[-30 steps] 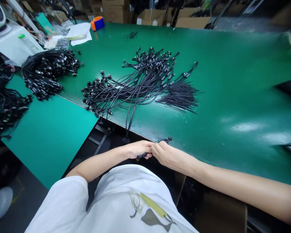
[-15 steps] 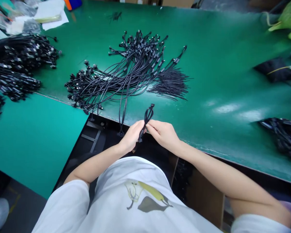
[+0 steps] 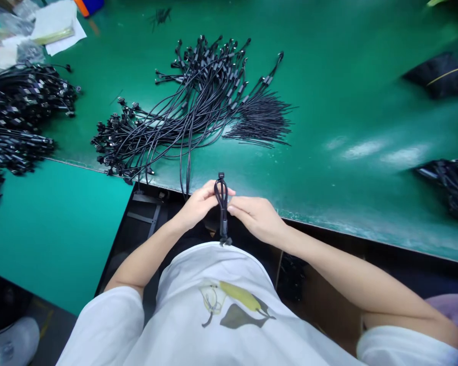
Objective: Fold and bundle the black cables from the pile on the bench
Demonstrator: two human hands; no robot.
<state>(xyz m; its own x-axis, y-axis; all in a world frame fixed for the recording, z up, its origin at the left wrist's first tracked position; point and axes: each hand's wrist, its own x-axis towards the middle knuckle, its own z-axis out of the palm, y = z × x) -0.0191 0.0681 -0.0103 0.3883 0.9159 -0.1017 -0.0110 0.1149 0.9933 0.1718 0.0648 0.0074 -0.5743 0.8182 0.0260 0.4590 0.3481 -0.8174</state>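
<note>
A short black cable, folded into a narrow looped bundle, stands out over the bench's front edge. Its loops point away from me and a connector end hangs near my shirt. My left hand is closed around the bundle from the left, some fingertips showing behind it. From the right, my right hand pinches thumb and forefinger close against the bundle's middle; whatever lies between those fingertips is too small to make out. Beyond my hands lies a pile of loose black cables with connectors, beside a heap of thin black ties.
More black cables are heaped at the left. Dark cable bundles lie at the right, below a black bundle with a yellow band. Papers and plastic bags occupy the back left corner of the green bench.
The cable bundle has turned from slanted to nearly straight up and down in view and come closer to me. Both hands stay on either side of it. The view has shifted slightly.
</note>
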